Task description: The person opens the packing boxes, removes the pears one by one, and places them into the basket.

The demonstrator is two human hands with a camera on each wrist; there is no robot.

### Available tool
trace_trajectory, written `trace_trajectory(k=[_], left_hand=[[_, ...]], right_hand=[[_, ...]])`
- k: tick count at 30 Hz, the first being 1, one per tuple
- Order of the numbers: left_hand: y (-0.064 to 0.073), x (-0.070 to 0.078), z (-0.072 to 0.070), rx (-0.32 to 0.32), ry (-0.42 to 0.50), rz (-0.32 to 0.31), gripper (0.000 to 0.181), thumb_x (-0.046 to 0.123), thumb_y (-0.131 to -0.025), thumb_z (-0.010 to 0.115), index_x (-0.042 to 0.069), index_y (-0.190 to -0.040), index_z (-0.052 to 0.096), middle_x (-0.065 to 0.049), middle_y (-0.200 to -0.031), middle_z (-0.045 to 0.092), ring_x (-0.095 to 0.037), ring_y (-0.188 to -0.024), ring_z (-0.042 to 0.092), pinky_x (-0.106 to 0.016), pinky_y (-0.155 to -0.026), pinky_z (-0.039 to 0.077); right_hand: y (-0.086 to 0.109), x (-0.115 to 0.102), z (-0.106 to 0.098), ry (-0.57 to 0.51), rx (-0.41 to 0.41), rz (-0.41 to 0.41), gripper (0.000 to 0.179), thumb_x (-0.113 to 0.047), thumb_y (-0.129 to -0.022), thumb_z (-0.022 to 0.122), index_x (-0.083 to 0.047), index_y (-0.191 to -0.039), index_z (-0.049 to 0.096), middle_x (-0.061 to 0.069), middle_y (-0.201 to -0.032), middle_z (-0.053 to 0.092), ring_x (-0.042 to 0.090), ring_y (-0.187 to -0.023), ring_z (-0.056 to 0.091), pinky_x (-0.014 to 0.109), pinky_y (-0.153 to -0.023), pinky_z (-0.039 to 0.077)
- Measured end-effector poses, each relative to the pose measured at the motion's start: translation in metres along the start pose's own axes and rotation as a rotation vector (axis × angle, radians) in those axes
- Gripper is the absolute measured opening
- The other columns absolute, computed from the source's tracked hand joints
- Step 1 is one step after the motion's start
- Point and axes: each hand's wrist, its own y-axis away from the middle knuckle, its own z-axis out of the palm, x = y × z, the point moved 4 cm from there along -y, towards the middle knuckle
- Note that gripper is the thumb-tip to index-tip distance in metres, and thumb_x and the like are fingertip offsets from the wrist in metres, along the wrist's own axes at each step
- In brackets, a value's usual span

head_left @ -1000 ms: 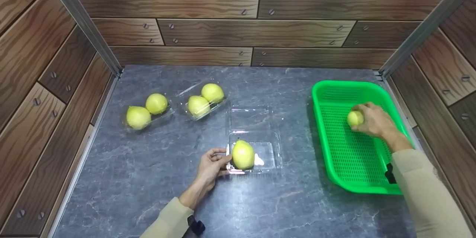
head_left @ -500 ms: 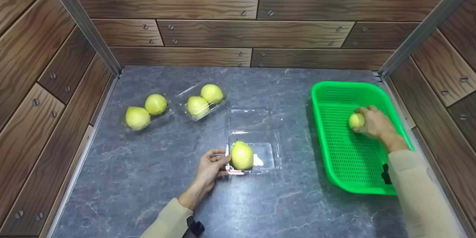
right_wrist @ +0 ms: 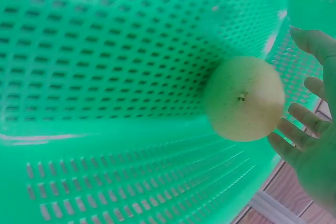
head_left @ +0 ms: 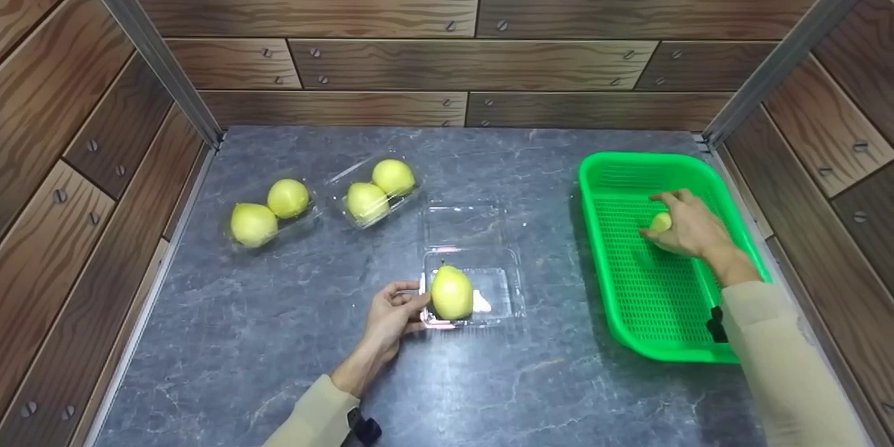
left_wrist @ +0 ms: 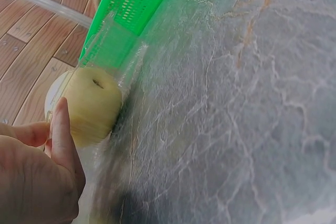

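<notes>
An open clear plastic clamshell box (head_left: 497, 286) lies mid-table with one yellow-green pear (head_left: 452, 293) in its left half. My left hand (head_left: 391, 318) pinches the left edge of the box between thumb and fingers, beside that pear. In the left wrist view the thumb and fingers (left_wrist: 62, 135) are at the thin plastic wall. Over the green basket (head_left: 599, 251) is my right hand (head_left: 691, 227), its fingers spread. A pear (right_wrist: 244, 99) sits in the basket, just past the fingertips in the right wrist view; in the head view the hand partly covers it.
Two clear boxes, the left box (head_left: 300, 222) and the right box (head_left: 349, 178), stand at the back left with two pears in each. Wood-patterned walls (head_left: 391, 3) close off the back and both sides of the grey marbled table (head_left: 524, 391).
My right hand has opened around the pear in the basket and shifted slightly left over it, hiding more of it. The left hand keeps its hold on the box.
</notes>
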Motion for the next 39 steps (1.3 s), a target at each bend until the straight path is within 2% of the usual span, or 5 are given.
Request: trace_trajectory(k=[9, 18, 26, 34, 39], left_hand=[[0.000, -0.001, -0.001, 0.000, 0.006, -0.004, 0.041, 0.004, -0.091, 0.078, -0.006, -0.125, 0.058, 0.000, -0.085, 0.067, -0.010, -0.069, 0.067, -0.023, -0.057, 0.064], [0.002, 0.000, 0.000, -0.010, 0.002, 0.012, 0.040, 0.005, -0.093, 0.077, -0.007, -0.125, 0.057, 0.002, -0.081, 0.067, -0.009, -0.067, 0.067, -0.020, -0.055, 0.062], [0.002, 0.000, 0.001, -0.003, 0.014, 0.013, 0.040, 0.003, -0.092, 0.077, -0.007, -0.125, 0.058, 0.001, -0.082, 0.067, -0.009, -0.067, 0.068, -0.022, -0.055, 0.063], [0.001, -0.001, 0.000, -0.009, 0.009, 0.002, 0.042, 0.004, -0.091, 0.078, -0.008, -0.126, 0.057, 0.001, -0.084, 0.067, -0.011, -0.068, 0.068, -0.023, -0.057, 0.064], [0.001, -0.001, 0.002, -0.007, 0.009, 0.005, 0.043, 0.005, -0.092, 0.078, -0.009, -0.127, 0.056, 0.002, -0.082, 0.067, -0.009, -0.067, 0.067, -0.023, -0.056, 0.064]], right_hand=[[0.003, -0.042, -0.014, -0.037, 0.096, -0.065, 0.080, -0.047, -0.097, 0.073, -0.004, -0.157, 0.043, 0.035, -0.155, 0.038, 0.058, -0.139, 0.040, 0.079, -0.099, 0.046], [0.012, -0.099, -0.019, -0.047, 0.264, -0.232, 0.073, -0.035, -0.090, 0.083, -0.005, -0.150, 0.053, 0.028, -0.146, 0.052, 0.051, -0.132, 0.052, 0.072, -0.098, 0.052], [0.019, -0.145, -0.010, -0.100, 0.273, -0.285, 0.077, -0.038, -0.088, 0.084, -0.005, -0.150, 0.053, 0.026, -0.146, 0.053, 0.048, -0.131, 0.056, 0.068, -0.102, 0.054], [0.030, -0.186, 0.011, -0.256, 0.318, -0.282, 0.074, -0.034, -0.086, 0.087, -0.004, -0.147, 0.056, 0.019, -0.137, 0.062, 0.034, -0.104, 0.064, 0.050, -0.083, 0.060], [0.037, -0.212, 0.029, -0.359, 0.293, -0.303, 0.071, -0.029, -0.085, 0.088, -0.004, -0.144, 0.058, 0.017, -0.136, 0.065, 0.032, -0.114, 0.066, 0.044, -0.087, 0.067]])
